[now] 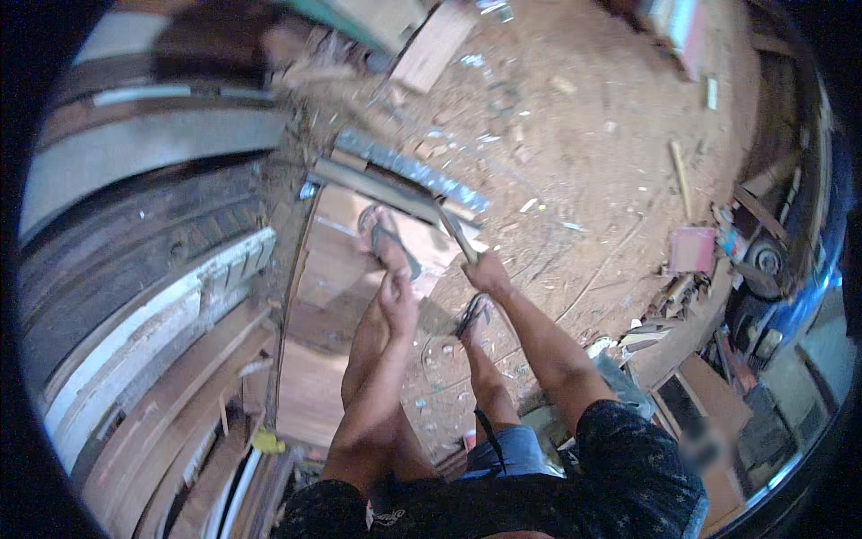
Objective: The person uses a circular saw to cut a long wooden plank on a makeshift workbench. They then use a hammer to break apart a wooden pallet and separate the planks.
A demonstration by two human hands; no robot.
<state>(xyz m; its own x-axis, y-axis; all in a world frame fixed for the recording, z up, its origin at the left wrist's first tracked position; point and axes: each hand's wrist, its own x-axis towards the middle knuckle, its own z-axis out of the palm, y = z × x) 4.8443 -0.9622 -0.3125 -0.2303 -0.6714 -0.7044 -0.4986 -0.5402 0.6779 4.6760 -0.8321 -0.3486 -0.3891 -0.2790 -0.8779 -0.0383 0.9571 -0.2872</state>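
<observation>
The saw lies across the wooden board on the dirt floor, ahead of both feet. At left we see stacked planks. Our left hand hangs loosely curled, holding nothing. Our right hand is clenched around the saw handle.

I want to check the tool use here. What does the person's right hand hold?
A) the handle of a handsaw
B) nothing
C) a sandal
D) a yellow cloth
A: the right hand grips the handle of the handsaw, whose long grey blade lies across a wooden plank near the left foot.
</observation>
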